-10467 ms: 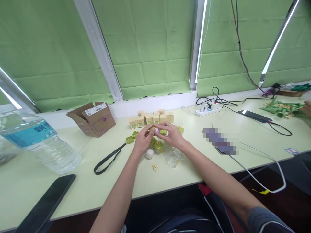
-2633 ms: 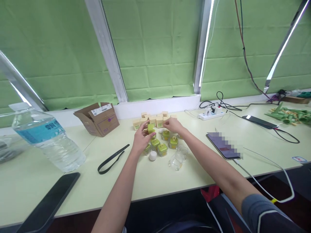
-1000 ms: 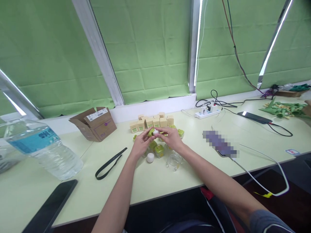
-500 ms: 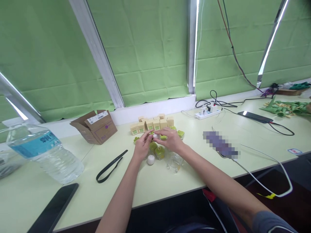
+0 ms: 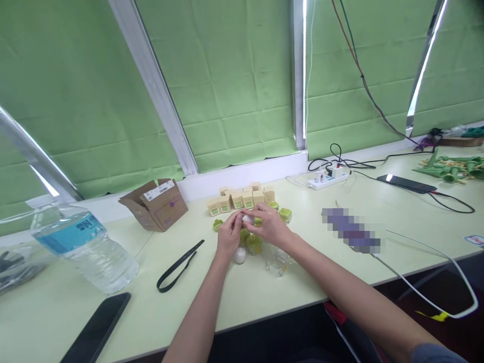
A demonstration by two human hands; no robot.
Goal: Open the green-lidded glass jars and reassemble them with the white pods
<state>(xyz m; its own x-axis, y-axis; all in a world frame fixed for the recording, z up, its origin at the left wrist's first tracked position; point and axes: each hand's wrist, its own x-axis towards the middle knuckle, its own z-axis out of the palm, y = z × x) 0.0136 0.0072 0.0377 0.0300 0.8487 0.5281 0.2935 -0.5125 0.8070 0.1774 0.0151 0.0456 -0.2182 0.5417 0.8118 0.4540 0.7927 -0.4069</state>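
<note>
A small white round piece (image 5: pixel 248 219) is between my two hands, partly covered by fingers. My left hand (image 5: pixel 229 235) pinches it from the left, fingertips pressed together. From the right, my right hand (image 5: pixel 270 225) grips it between thumb and fingers. Just below them, a similar white round piece (image 5: pixel 240 255) rests on the table. Beside that are a green lidded jar-like item (image 5: pixel 253 244) and clear, see-through pieces (image 5: pixel 277 261) whose kind is hard to make out. A green clover-shaped piece (image 5: pixel 217 225) lies left of the hands, and a green square-topped item (image 5: pixel 285 215) to the right.
Several small cream boxes (image 5: pixel 237 200) stand behind my hands. An open cardboard box (image 5: pixel 156 205), a large water bottle (image 5: pixel 86 247), a black strap (image 5: pixel 177 269) and a dark phone (image 5: pixel 99 327) are leftward. To the right are a power strip (image 5: pixel 328 180) and a cabled phone (image 5: pixel 406 183).
The camera view has shifted slightly, so the table things appear farther right and lower. My hands stay together on the white piece, with the left fingers drawn closer around it.
</note>
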